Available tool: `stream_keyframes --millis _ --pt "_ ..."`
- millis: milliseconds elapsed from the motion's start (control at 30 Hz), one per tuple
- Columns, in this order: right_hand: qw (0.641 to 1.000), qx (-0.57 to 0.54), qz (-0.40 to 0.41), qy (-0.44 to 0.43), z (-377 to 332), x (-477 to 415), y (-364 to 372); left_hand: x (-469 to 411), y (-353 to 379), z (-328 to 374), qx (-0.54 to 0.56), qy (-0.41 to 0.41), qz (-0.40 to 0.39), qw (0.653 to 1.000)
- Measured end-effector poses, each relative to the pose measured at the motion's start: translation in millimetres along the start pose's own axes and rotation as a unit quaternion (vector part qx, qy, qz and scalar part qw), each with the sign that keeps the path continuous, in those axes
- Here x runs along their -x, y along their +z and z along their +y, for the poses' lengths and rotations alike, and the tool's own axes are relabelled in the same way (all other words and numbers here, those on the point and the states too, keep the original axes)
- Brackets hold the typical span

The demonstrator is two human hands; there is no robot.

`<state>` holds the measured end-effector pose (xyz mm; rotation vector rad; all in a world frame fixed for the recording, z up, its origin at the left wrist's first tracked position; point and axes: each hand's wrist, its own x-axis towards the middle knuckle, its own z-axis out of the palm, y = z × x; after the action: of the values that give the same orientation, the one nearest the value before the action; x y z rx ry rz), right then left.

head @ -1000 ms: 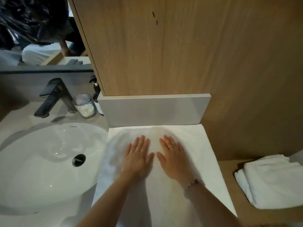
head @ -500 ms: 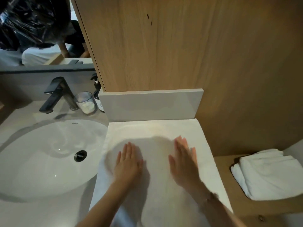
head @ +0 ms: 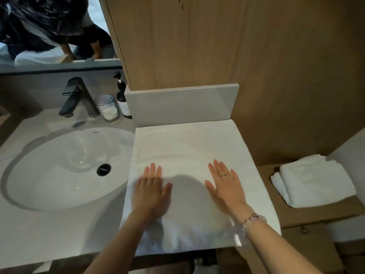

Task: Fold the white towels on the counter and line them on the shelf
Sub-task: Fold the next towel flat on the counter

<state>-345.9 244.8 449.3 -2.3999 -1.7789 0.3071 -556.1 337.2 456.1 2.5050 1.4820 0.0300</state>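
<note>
A white towel [head: 189,147] lies spread flat on the counter to the right of the sink, reaching from the grey backsplash to the front edge. My left hand [head: 151,191] rests flat on its left half, fingers straight. My right hand [head: 225,184] lies flat on its right half, fingers straight and slightly spread, with a ring and a bead bracelet. The two hands are well apart. On the lower wooden shelf [head: 276,210] at the right sits a folded white towel [head: 314,180].
A white oval sink [head: 59,167] fills the counter's left side. Behind it stand a dark faucet [head: 77,97], a glass jar [head: 107,107] and a pump bottle [head: 122,99]. A wood panel [head: 217,46] rises behind the towel, above a grey backsplash [head: 181,105].
Both hands slid apart and toward me across the towel, from side by side near its middle to its left and right halves. The camera view shifted slightly.
</note>
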Motion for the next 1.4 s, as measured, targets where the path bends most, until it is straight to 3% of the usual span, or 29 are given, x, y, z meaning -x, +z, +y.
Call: stream_keyframes --millis 267,400,500,600,667,733,800,967,1200,1400 --pt "0.993 0.011 -0.021 0.115 45.8 16.5 -20.5 10.5 2.5 -27.5 0.002 -0.013 0.057 0.998" --pt "0.992 0.022 -0.038 0.12 50.0 15.8 -21.9 10.6 -1.0 -36.0 -0.002 -0.095 0.002 0.995" --pt "0.994 0.023 -0.013 0.104 37.1 21.6 -22.3 18.6 -2.7 -16.6 -0.004 -0.12 0.009 0.993" --pt "0.999 -0.028 0.004 0.026 -2.0 39.9 -15.6 47.8 5.5 28.3 0.023 -0.051 0.076 0.996" --pt "0.999 -0.016 0.016 -0.029 -32.6 59.9 -3.1 74.2 13.3 58.2 0.028 -0.015 0.049 0.998" --pt "0.998 -0.023 -0.021 -0.05 -43.6 70.6 6.8 88.4 20.4 77.7 0.042 -0.023 0.005 0.999" --pt "0.997 0.005 -0.057 -0.055 -36.0 74.3 11.2 88.6 30.0 78.0 0.035 -0.02 0.026 0.999" --pt "0.988 0.029 -0.053 -0.145 -15.4 70.7 4.6 88.8 29.7 57.9 0.034 -0.001 0.024 0.999" --pt "0.994 0.0 0.019 -0.104 14.8 74.9 -1.6 97.3 27.0 40.6 0.034 -0.058 0.027 0.997" --pt "0.999 0.011 -0.032 -0.029 44.0 77.7 -8.7 109.7 28.8 26.9 0.019 -0.11 0.053 0.992"
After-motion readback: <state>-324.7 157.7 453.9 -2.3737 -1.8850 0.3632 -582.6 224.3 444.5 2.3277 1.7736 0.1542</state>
